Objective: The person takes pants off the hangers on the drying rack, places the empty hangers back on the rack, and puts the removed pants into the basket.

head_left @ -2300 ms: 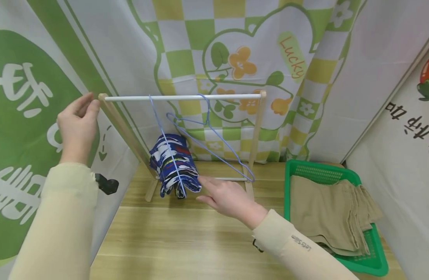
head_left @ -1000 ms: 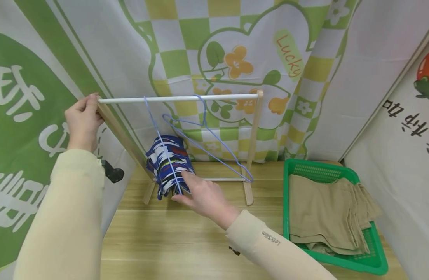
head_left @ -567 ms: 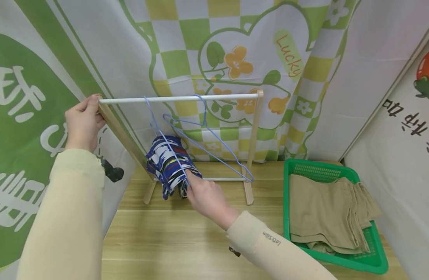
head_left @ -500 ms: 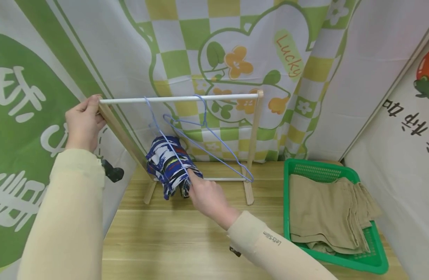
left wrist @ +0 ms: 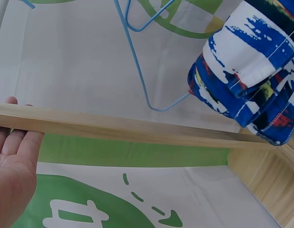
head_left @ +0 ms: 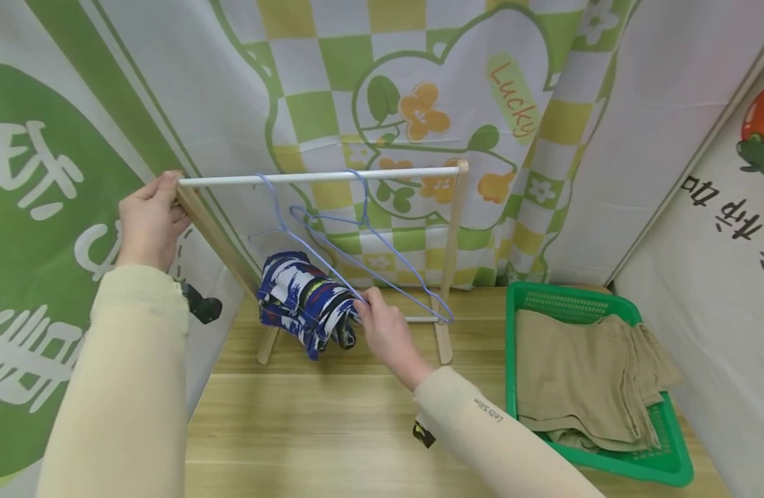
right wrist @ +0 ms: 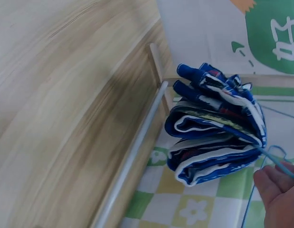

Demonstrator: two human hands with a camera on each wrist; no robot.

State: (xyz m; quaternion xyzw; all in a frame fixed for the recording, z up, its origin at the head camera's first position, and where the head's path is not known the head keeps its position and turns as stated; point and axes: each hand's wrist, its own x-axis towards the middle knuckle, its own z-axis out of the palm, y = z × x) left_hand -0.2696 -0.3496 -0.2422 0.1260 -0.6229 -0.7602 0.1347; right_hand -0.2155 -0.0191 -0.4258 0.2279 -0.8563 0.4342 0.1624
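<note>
A blue, white and black patterned folded garment (head_left: 307,297) hangs over a blue wire hanger (head_left: 322,259), which is hooked on the white top bar of the small clothes rack (head_left: 207,228). My right hand (head_left: 388,332) pinches the outer corner of that hanger, just beside the garment; the right wrist view shows the wire (right wrist: 275,159) between the fingers. At the rack's upper left corner my left hand (head_left: 150,218) grips the wooden post (left wrist: 113,126). A second blue hanger (head_left: 394,249) hangs bare further right on the bar.
A green plastic basket (head_left: 513,360) with folded khaki cloth (head_left: 575,373) stands to the right on the wooden tabletop (head_left: 282,429). Behind the rack hangs a checked, printed curtain (head_left: 320,111). Printed fabric walls close in both sides.
My left hand has come onto the rack's corner. The right hand moved to the garment, took hold of the hanger's end and swung it right, turning the garment more broadside.
</note>
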